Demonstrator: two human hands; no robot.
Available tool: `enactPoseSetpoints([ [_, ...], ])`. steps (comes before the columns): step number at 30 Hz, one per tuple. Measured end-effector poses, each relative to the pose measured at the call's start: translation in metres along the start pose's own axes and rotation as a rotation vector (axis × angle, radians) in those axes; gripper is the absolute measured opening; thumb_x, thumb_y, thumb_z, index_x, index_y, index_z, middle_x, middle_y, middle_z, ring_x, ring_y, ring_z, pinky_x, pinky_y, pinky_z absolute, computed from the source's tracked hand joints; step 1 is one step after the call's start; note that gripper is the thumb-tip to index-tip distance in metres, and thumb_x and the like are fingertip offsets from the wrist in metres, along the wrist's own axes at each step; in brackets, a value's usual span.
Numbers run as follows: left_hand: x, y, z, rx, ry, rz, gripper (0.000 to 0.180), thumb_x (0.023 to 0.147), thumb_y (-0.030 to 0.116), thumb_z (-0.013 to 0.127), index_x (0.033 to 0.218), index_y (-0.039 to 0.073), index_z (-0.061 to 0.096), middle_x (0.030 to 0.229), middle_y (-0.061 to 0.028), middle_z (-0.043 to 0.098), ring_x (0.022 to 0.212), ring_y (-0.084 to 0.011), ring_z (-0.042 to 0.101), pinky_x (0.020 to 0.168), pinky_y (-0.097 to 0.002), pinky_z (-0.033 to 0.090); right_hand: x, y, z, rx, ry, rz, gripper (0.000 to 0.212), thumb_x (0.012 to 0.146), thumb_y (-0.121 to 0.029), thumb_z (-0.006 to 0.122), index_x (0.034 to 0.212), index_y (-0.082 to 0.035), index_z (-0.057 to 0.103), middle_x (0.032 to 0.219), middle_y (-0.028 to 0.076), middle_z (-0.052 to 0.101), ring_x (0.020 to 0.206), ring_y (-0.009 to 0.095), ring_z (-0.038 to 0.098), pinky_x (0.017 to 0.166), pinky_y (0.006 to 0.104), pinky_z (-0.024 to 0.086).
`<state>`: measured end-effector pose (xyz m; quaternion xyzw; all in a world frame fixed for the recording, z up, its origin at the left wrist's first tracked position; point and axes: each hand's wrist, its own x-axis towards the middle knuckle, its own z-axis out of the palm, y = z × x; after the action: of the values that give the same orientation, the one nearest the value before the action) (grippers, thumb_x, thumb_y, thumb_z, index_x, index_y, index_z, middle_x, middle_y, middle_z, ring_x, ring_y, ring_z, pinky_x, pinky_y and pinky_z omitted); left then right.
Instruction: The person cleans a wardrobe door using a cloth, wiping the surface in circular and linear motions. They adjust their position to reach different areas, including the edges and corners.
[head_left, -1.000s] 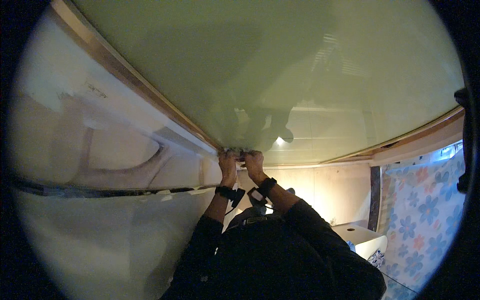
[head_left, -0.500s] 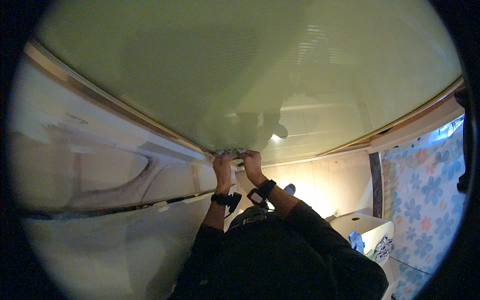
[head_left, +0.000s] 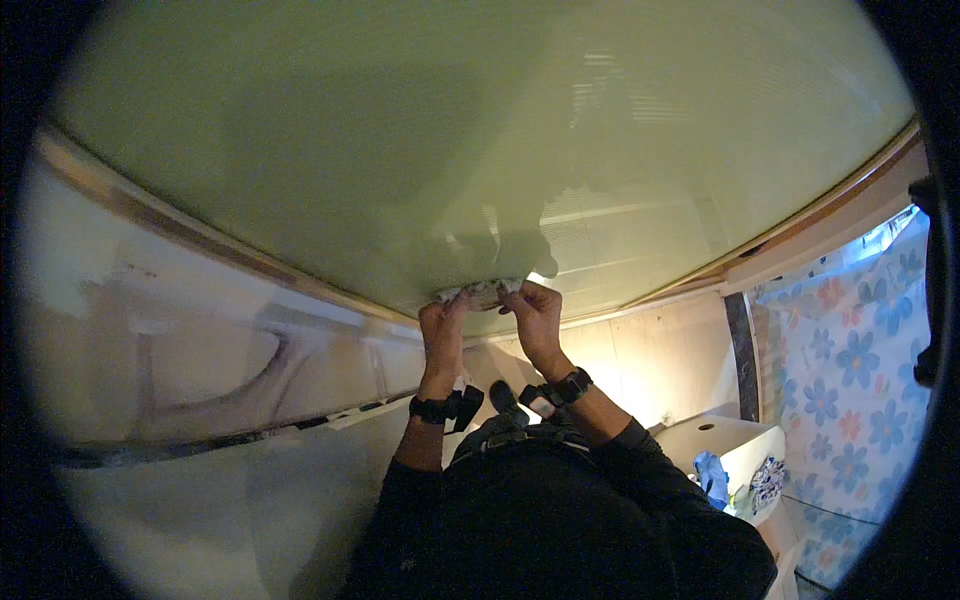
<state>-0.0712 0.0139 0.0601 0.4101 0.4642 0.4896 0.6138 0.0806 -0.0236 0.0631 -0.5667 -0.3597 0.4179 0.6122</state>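
Observation:
Between my two hands stretches a crumpled whitish strip [head_left: 484,294], which looks like cloth, though its kind is hard to make out. My left hand [head_left: 441,325] pinches its left end and my right hand [head_left: 536,313] pinches the right end, thumbs turned inward. The strip lies against the lower edge of a large, glossy green panel [head_left: 400,150] with fine lines across it. Reflections and my shadow show on that surface. Both wrists carry black straps with small devices.
A wooden frame edge [head_left: 230,240] borders the panel. Below it at left runs a pale, stained surface [head_left: 210,370]. On the right stand a cream box [head_left: 730,445] with a blue cloth [head_left: 710,475] on it and a flowered curtain [head_left: 850,400]. My shoe [head_left: 505,398] shows below.
My hands have moved apart, the right one farther to the right, and the strip between them is more spread out. The view has shifted slightly.

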Motion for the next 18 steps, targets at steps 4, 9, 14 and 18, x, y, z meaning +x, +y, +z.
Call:
enactPoseSetpoints([
  [4,0.012,-0.055,0.005,0.095,0.084,-0.266,0.023,0.086,0.020,0.068,0.079,0.000,0.062,0.078,0.0007,0.057,0.072,-0.0138,0.049,0.070,-0.0323,0.040,0.007,0.089,-0.019,-0.165,0.019,0.145,0.018,0.082,-0.006,0.060,0.085,0.008,0.071,0.075,0.008,0.068,0.070,0.016,0.063,0.066,0.0312,0.053],
  [9,0.017,-0.096,0.010,0.224,-0.047,-0.262,0.019,0.085,0.018,0.068,0.084,0.000,0.063,0.083,-0.0017,0.061,0.077,-0.0153,0.053,0.072,-0.0336,0.044,0.006,0.109,-0.033,-0.259,0.029,0.252,0.021,0.082,-0.009,0.061,0.086,0.009,0.070,0.070,0.013,0.067,0.067,0.017,0.063,0.066,0.0326,0.055],
  [14,-0.006,-0.039,0.041,0.033,-0.043,-0.082,0.022,0.089,0.020,0.066,0.080,0.000,0.064,0.081,-0.0008,0.062,0.075,-0.0122,0.054,0.068,-0.0288,0.042,-0.002,0.008,-0.042,-0.411,0.072,-0.076,0.022,0.085,-0.011,0.062,0.078,0.009,0.066,0.063,0.012,0.063,0.060,0.011,0.055,0.055,0.0306,0.045],
  [18,-0.026,0.055,0.071,0.254,-0.112,0.055,0.026,0.092,0.021,0.065,0.076,0.000,0.065,0.076,0.0028,0.061,0.070,-0.0097,0.052,0.067,-0.0268,0.042,-0.011,-0.075,-0.043,-0.356,0.129,-0.188,0.022,0.088,-0.012,0.064,0.078,0.008,0.064,0.064,0.016,0.062,0.057,0.015,0.055,0.054,0.0337,0.045],
])
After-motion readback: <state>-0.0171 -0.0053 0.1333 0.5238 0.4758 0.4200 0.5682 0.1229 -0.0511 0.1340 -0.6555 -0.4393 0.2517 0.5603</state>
